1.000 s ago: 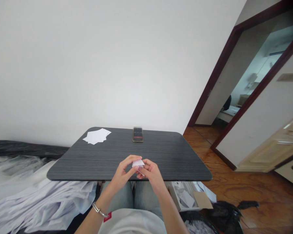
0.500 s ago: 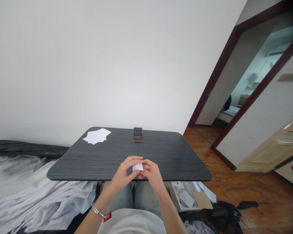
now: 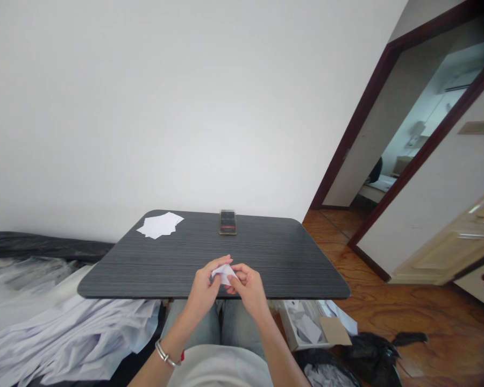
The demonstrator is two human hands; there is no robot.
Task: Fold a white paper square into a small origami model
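A small folded piece of white paper [image 3: 225, 273] is held between both hands above the near edge of the dark table [image 3: 266, 247]. My left hand [image 3: 205, 282] grips its left side, with the thumb below and the fingers curled over the top. From the right, my right hand [image 3: 248, 285] pinches the paper, its thumb on the near face; the other fingers are partly hidden behind it. A stack of white paper sheets [image 3: 160, 224] lies at the table's far left. Near the back edge stands a phone [image 3: 227, 222].
Below the table on the right are an open box [image 3: 298, 328] with white paper pieces and a black bag [image 3: 371, 352]. White cloth-like material [image 3: 80, 333] heaps at the lower left. A white wall [image 3: 226, 107] rises behind the table; a doorway [image 3: 371, 123] is at right.
The paper has turned in my fingers and now shows a wider, pointed shape. My left hand has shifted slightly, and my right thumb has come onto the paper's near face.
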